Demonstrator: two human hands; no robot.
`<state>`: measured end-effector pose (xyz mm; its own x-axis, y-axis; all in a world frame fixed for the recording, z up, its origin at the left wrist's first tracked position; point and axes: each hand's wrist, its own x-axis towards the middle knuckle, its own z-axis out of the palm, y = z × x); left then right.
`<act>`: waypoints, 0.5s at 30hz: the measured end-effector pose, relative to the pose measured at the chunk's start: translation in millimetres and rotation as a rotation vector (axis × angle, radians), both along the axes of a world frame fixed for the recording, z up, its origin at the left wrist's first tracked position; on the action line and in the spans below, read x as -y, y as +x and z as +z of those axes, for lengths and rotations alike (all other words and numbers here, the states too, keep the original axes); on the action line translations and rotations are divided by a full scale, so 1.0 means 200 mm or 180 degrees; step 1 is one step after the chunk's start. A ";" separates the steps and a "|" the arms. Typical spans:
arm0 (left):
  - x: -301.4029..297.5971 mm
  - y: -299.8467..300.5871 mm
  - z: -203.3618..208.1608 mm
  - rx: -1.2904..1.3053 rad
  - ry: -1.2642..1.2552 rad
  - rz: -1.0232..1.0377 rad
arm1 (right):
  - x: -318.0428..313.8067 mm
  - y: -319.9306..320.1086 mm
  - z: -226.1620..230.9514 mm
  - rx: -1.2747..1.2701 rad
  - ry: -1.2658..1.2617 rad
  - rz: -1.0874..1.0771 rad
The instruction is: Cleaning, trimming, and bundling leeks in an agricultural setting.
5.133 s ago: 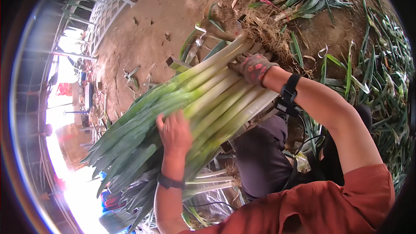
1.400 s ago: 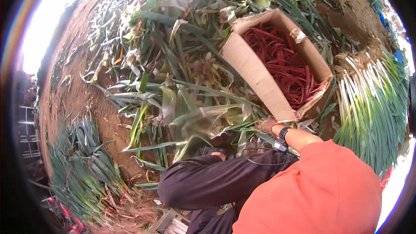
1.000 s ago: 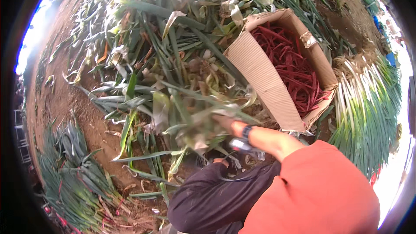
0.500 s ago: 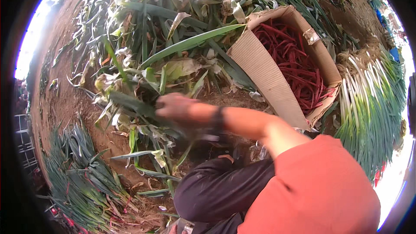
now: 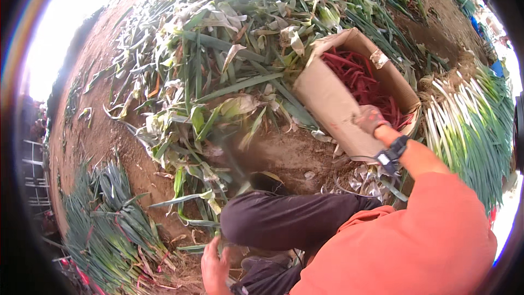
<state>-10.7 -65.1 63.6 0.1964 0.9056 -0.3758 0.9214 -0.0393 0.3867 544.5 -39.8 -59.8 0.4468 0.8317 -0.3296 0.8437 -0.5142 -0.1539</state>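
Note:
My right hand (image 5: 371, 119), with a black watch (image 5: 394, 152) on its wrist, is curled over the near rim of a cardboard box (image 5: 333, 101). Inside the box lies a tangled heap of dark red strips (image 5: 357, 79). Low in the view, beside my bent knee, my left hand (image 5: 215, 265) is held with its fingers apart and nothing in them. Loose green leaves (image 5: 204, 194) lie on the soil ahead of it.
A large heap of leek-like leaves and peelings (image 5: 218, 38) spreads beyond my knees. Trimmed green onions with white stems (image 5: 464, 131) lie in a row at the right. Tied green bundles (image 5: 109, 218) rest at the left on bare soil (image 5: 87, 131).
My right hand has left the leaves and moved right to the box rim. The box wall nearest me looks more upright. My left hand has risen further into view.

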 end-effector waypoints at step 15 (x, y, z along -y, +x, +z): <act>0.29 0.38 -0.66 0.2258 -0.1730 0.1125 | 0.81 0.89 0.47 0.1024 0.1072 -0.1287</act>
